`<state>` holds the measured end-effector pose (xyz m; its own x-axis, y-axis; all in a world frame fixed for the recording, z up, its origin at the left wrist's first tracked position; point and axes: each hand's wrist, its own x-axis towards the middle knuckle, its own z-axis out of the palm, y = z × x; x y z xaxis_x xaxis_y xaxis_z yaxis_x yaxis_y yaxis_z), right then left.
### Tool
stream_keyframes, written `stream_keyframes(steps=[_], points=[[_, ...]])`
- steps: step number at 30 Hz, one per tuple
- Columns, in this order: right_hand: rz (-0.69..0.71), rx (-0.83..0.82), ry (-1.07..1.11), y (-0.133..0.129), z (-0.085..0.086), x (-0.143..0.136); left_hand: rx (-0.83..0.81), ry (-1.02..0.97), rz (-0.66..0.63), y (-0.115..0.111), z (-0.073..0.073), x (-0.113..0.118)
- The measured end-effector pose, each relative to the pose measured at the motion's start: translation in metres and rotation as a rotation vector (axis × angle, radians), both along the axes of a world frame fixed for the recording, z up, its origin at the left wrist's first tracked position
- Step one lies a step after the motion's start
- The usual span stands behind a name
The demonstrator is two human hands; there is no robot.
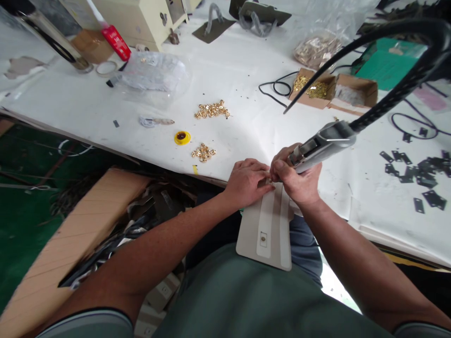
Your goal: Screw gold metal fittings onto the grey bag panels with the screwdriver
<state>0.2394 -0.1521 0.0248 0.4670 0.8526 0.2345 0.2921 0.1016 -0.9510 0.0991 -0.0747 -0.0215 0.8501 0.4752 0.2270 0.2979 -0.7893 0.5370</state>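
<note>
A long beige panel (246,234) with a lighter strip and a small round metal fitting (263,239) lies from the table edge toward my body. My right hand (299,180) is wrapped round a grey electric screwdriver (324,143) with a black cord. Its front end points down at the panel's far end, and the tip is hidden by my fingers. Beside it, my left hand (248,182) rests at the same end with thumb and fingers drawn together. What small thing they pinch is too hidden to make out.
Gold metal fittings lie in two piles (212,110) (203,153), near a yellow round container (182,137). Small cardboard boxes (313,89) hold gold and silvery parts. Black plates (426,171) are scattered at right. A red bottle (116,42) and plastic bag (153,72) stand back left.
</note>
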Motion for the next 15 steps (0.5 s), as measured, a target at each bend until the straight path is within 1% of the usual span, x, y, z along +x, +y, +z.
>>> stream_keyframes(steps=[6, 12, 15], points=[[-0.062, 0.079, 0.043, 0.0039, -0.0043, -0.0012, -0.007, 0.020, -0.008, 0.0010, 0.0020, -0.0005], [-0.088, 0.085, 0.070, 0.0052, -0.0025, -0.0051, -0.006, 0.007, -0.022, 0.0010, 0.0019, -0.0013], [-0.069, 0.071, 0.094, 0.0037, 0.0005, -0.0063, -0.004, 0.016, -0.017, -0.0005, 0.0023, -0.0014]])
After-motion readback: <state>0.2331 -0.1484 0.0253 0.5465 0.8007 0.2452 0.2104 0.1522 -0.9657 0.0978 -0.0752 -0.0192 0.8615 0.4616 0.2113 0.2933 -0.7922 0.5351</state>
